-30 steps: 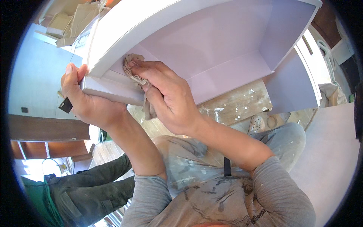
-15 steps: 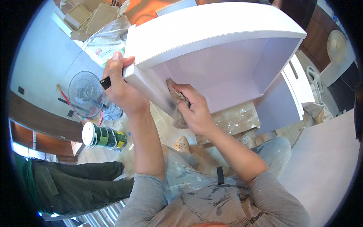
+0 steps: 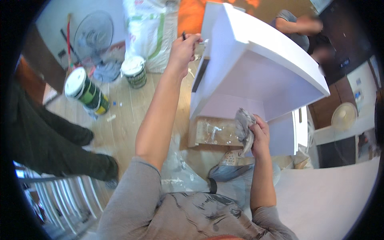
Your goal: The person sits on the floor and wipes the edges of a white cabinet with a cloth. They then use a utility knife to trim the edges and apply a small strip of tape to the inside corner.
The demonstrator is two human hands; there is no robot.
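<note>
A white, box-shaped piece of furniture [image 3: 286, 58] with a curved edge and a pale lilac hollow inside stands tilted in front of me. My right hand [image 3: 261, 136] is closed round a crumpled grey rag [image 3: 245, 127], held up before the lower part of the hollow. Past the box's left side, my left hand [image 3: 186, 52] reaches far out with its fingers curled together. Its fingertips are by the box's far left edge, and what they grip is too small to make out. A dark slot [image 3: 201, 75] shows on the left side panel.
A paint-spotted wooden board [image 3: 216, 132] lies under the box. Two paint buckets, one tall [image 3: 89, 94] and one short [image 3: 135, 72], stand at the left near a fan [image 3: 94, 34] and a white sack [image 3: 150, 36]. Another person's legs [image 3: 52, 140] are at left; someone else [image 3: 298, 26] is beyond the box.
The box has turned and sits farther right in view. My left hand has left its near corner for the far left side. The rag in my right hand has come off the inner wall.
</note>
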